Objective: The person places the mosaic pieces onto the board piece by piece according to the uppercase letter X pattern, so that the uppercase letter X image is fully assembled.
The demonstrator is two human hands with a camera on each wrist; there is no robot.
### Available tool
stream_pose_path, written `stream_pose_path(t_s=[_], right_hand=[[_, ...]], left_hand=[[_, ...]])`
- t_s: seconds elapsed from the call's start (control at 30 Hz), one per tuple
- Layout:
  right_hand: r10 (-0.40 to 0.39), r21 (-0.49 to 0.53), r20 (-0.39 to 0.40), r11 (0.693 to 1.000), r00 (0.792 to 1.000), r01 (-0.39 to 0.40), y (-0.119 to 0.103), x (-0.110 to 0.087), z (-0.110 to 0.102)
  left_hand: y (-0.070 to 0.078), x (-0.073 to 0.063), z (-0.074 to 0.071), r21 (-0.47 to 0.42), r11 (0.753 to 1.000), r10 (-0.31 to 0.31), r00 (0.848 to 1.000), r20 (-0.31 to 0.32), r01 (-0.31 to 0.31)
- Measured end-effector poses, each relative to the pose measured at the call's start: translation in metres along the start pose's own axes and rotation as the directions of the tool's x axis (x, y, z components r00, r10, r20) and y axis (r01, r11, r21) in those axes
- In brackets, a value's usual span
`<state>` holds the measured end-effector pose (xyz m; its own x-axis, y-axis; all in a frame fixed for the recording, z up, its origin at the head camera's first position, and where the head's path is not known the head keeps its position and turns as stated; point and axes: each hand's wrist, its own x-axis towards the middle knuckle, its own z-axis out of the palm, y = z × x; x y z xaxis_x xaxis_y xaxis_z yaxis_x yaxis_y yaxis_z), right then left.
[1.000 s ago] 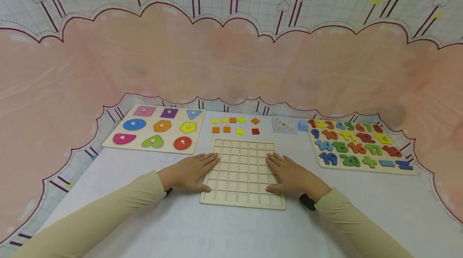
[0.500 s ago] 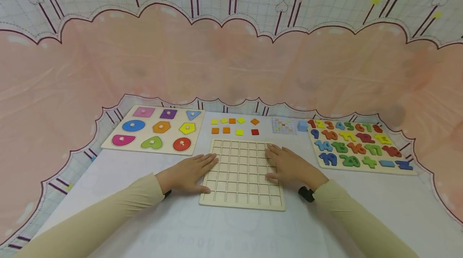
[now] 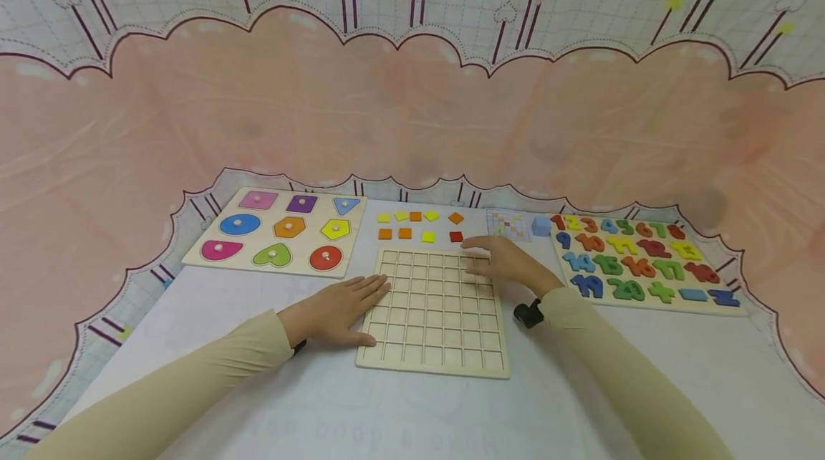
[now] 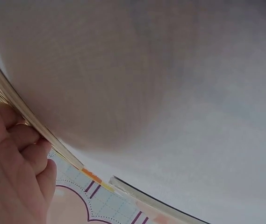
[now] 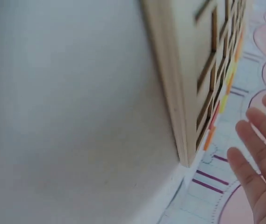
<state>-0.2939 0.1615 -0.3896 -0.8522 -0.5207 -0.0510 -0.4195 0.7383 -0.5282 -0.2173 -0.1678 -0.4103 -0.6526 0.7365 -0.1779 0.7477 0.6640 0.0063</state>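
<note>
The wooden grid board (image 3: pixel 425 317) lies on the desk (image 3: pixel 271 388) before the person. The left hand (image 3: pixel 331 309) rests on its 9 o'clock edge, fingers flat and straight, grasping nothing. The right hand (image 3: pixel 509 259) is over the board's 1 o'clock corner, its grip released: the right wrist view shows the fingers extended and spread, with nothing between them.

From this grip the red tile (image 3: pixel 456 237) lies at 10 o'clock, just beside the foremost fingertip; whether they touch, I cannot tell. It sits flat on the desk, just past the board's 12 o'clock edge. Being square, it has no long axis; its sides run roughly 12 to 6 and 9 to 3. The right hand is by far the nearer; from the left, the tile is at 2 o'clock, well apart. A yellow tile (image 3: pixel 428 237) is at the red one's 9 o'clock, an orange tile (image 3: pixel 456 218) at its 12.
</note>
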Motion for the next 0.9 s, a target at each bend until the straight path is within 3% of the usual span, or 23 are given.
stream_pose_path(t_s=[0.27, 0.5, 0.67, 0.9], right_hand=[[-0.026, 0.201, -0.088, 0.979, 0.996, 0.043, 0.008, 0.032, -0.007], [-0.011, 0.348, -0.075, 0.937, 0.997, 0.037, -0.002, 0.051, -0.015], [0.024, 0.323, -0.089, 0.946, 0.996, 0.006, -0.003, 0.060, -0.025], [0.011, 0.294, -0.136, 0.955, 0.991, 0.030, 0.014, 0.074, -0.034]], left_hand=[[-0.001, 0.000, 0.001, 0.003, 1.000, -0.007, 1.000, 0.004, 0.007], [0.001, 0.000, 0.002, -0.013, 1.000, -0.005, 1.000, 0.000, 0.005], [0.002, 0.000, 0.005, -0.005, 1.000, -0.002, 1.000, -0.002, 0.002], [0.000, -0.001, 0.003, 0.004, 1.000, -0.018, 1.000, 0.011, 0.018]])
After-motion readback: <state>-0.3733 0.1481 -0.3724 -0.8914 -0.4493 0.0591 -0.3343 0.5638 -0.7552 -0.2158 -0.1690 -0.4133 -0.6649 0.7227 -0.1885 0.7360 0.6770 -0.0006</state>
